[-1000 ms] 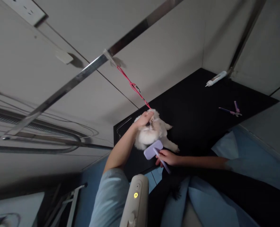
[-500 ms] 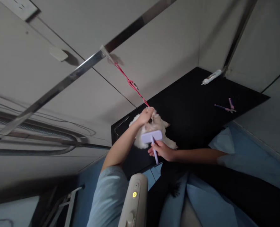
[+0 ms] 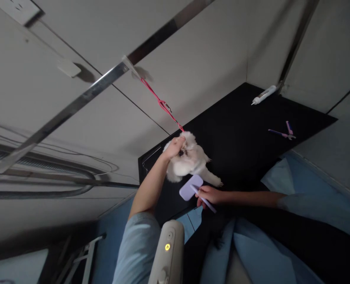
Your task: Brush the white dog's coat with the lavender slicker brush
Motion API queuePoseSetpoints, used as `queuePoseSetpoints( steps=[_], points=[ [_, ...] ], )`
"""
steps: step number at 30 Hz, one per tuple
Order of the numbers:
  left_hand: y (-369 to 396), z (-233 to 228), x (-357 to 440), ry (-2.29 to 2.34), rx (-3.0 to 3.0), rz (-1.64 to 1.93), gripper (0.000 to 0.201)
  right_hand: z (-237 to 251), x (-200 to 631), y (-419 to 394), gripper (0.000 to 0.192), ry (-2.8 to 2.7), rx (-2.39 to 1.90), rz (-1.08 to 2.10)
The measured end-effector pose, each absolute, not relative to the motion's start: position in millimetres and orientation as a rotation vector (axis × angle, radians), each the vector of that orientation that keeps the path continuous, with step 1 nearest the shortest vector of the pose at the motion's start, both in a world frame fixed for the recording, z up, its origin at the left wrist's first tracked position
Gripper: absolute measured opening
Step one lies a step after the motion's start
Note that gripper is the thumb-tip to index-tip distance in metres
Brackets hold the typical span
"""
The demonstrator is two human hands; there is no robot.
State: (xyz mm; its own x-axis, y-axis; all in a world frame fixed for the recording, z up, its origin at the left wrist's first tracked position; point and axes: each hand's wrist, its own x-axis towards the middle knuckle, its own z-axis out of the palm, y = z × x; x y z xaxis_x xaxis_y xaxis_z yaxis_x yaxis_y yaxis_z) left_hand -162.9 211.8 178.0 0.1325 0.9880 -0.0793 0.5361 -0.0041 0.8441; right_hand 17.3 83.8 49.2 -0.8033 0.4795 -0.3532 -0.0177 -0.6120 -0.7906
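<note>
A small white dog [image 3: 192, 159] is on the black table [image 3: 234, 130], with a pink leash [image 3: 155, 96] running from its head up to a metal bar. My left hand [image 3: 175, 147] is closed on the fur of the dog's head and covers part of it. In my right hand [image 3: 209, 194] is a lilac slicker brush [image 3: 190, 187], gripped by its handle. The brush head is tilted, its flat back towards me, just below the dog's body. Its bristle side is hidden.
A pair of nail clippers [image 3: 284, 132] with pink and purple handles lies spread at the table's right. Behind them a white nozzle bottle [image 3: 263, 95] lies by the wall. The metal bar [image 3: 110, 79] crosses above the table. A beige device [image 3: 168, 248] with a yellow light is close to me.
The slicker brush has moved down, off the dog's body, and turned so its head is tilted. My left hand and the dog's head have shifted slightly left.
</note>
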Motion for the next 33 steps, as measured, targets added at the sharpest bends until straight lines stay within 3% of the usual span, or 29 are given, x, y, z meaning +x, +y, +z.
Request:
queuePoseSetpoints(
  steps=[2,5,8,10,15,21,24,27,30,33],
  points=[
    [211.4,184.0,-167.9,1.475,1.729,0.752,0.067,51.2,22.1,102.7,0.023,-1.278,-0.652,2.314],
    [211.6,195.4,-174.1,1.487,1.784,0.815,0.068,46.4,24.2,121.4,0.016,-1.381,-0.763,2.096],
    [213.5,207.3,-180.8,1.528,1.790,0.887,0.068,40.0,23.0,119.6,0.019,-1.530,-0.951,2.259],
    [216.8,213.7,-184.8,1.540,1.785,0.905,0.067,45.5,19.9,122.9,0.018,-1.620,-0.837,2.283],
    [229.7,219.2,-194.7,1.549,1.660,0.995,0.065,69.1,3.9,157.6,0.012,-1.663,-0.658,1.766],
    [228.3,217.8,-208.6,1.523,1.523,1.107,0.067,64.0,-0.2,160.5,0.022,-1.850,-0.839,2.022],
    [221.3,218.6,-209.1,1.539,1.578,1.078,0.067,82.6,0.0,174.4,0.020,-1.867,-0.618,1.790],
    [213.8,220.0,-206.2,1.554,1.618,1.021,0.067,85.4,1.8,177.6,0.017,-1.909,-0.661,1.565],
    [208.8,221.7,-203.3,1.546,1.624,0.970,0.067,72.7,6.6,162.9,0.017,-2.026,-0.799,1.631],
    [208.1,222.9,-201.2,1.525,1.628,0.950,0.067,78.5,8.3,157.9,0.022,-2.026,-0.655,1.704]
  ],
)
